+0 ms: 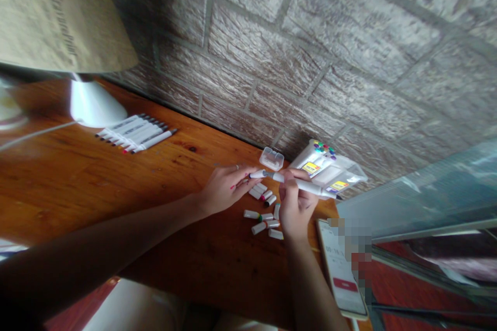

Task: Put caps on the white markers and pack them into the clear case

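My right hand [297, 201] is closed around the barrel of a white marker [306, 186], whose dark end points to the lower right. At the marker's left end, the fingers of my left hand [221, 189] pinch a white marker cap [257, 174]. A grey tip section shows between cap and barrel, so the cap is at least partly off. Beneath my hands lie several loose marker caps [260, 226] with coloured ends. Just behind them stands a clear plastic marker case [341, 169] with several coloured markers in one side.
Several white markers [142, 132] lie in a row at the left, beside a lamp [93, 103]. A small clear plastic box [272, 159] sits near the brick wall [248, 62]. A phone [341, 269] rests at the right edge of the wooden table [174, 248].
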`<action>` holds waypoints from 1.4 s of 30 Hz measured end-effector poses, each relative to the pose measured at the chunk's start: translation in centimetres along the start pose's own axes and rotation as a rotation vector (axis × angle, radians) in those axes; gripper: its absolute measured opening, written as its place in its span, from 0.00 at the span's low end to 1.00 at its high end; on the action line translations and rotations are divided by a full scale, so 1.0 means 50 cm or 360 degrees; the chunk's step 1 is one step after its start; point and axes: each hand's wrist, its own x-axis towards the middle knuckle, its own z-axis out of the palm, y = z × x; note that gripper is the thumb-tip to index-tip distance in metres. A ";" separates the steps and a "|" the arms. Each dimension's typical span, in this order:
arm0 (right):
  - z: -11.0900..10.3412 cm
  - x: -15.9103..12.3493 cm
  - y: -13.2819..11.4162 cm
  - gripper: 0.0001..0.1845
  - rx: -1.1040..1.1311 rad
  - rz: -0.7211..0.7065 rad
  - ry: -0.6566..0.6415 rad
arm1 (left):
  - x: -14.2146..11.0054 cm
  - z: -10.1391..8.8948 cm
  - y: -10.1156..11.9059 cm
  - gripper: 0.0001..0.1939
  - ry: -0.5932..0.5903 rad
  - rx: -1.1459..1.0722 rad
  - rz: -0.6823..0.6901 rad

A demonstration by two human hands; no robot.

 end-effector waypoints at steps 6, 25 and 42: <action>0.008 -0.005 -0.005 0.05 -0.0282 -0.0419 0.0007 | -0.001 0.001 -0.005 0.10 -0.0009 0.0010 0.0018; -0.002 0.007 0.021 0.12 -0.0282 -0.0257 0.0189 | -0.003 0.001 -0.002 0.10 0.0039 -0.0008 -0.0177; -0.004 0.008 0.022 0.12 -0.0346 -0.0285 0.0185 | 0.000 -0.001 0.012 0.09 0.0094 0.0017 -0.0143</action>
